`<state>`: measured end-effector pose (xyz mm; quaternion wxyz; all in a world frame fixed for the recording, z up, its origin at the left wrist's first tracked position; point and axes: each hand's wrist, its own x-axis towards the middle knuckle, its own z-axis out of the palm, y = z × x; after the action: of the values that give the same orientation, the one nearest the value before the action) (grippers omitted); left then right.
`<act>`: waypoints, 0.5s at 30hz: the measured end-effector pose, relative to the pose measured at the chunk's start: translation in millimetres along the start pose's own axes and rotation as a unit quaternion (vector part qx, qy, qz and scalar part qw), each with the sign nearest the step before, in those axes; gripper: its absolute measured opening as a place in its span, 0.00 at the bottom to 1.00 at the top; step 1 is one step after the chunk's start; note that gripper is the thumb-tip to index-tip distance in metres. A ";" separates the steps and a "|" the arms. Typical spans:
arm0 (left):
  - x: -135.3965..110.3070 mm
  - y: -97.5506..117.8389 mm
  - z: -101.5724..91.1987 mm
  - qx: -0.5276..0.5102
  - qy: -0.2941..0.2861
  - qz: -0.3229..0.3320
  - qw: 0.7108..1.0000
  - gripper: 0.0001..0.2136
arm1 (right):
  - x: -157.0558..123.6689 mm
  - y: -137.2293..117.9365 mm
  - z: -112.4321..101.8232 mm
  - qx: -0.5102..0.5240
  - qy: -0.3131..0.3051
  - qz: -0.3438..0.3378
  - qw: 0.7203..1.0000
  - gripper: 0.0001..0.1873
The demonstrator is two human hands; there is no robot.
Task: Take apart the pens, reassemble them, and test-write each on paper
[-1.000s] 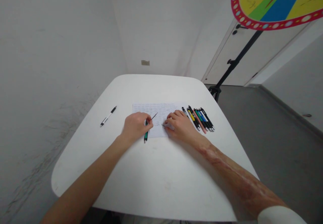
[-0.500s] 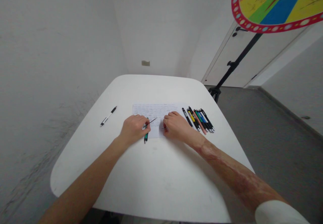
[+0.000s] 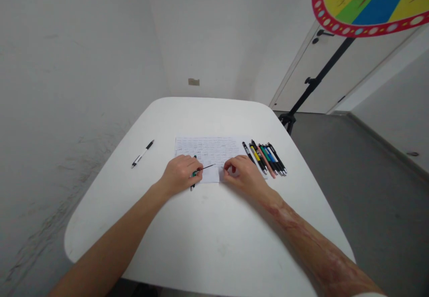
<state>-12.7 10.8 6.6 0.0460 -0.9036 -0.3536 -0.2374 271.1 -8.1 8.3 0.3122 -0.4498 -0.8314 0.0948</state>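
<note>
My left hand (image 3: pixel 180 172) pinches a thin dark pen refill (image 3: pixel 208 167), which sticks out to the right between thumb and forefinger. Partly hidden under that hand, a green and black pen (image 3: pixel 192 187) points its silver tip toward me. To the right, my right hand (image 3: pixel 246 173) has thumb and forefinger brought together in a ring just past the refill's tip; whether something tiny is between them I cannot make out. Both hands are over a sheet of paper (image 3: pixel 208 144) covered with lines of handwriting.
Beside my right hand lies a row of several pens (image 3: pixel 264 157) in various colours. A white and black pen (image 3: pixel 142 154) rests alone at the left of the white table (image 3: pixel 208 234). A colourful wheel (image 3: pixel 372 2) on a black stand (image 3: pixel 321 73) rises beyond the right edge.
My right hand has shifted slightly right and toward me, its fingers now forming a ring. The refill in my left hand has moved a little right and down.
</note>
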 end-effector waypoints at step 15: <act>-1.7 2.1 1.2 -0.013 0.052 0.075 0.996 0.08 | -7.5 -0.9 8.6 0.048 0.060 -0.033 0.996 0.03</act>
<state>-11.9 8.5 4.9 0.0704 -0.9146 -0.2789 -0.2843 268.3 -13.6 -1.4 0.3857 -0.4113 -0.8201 0.0972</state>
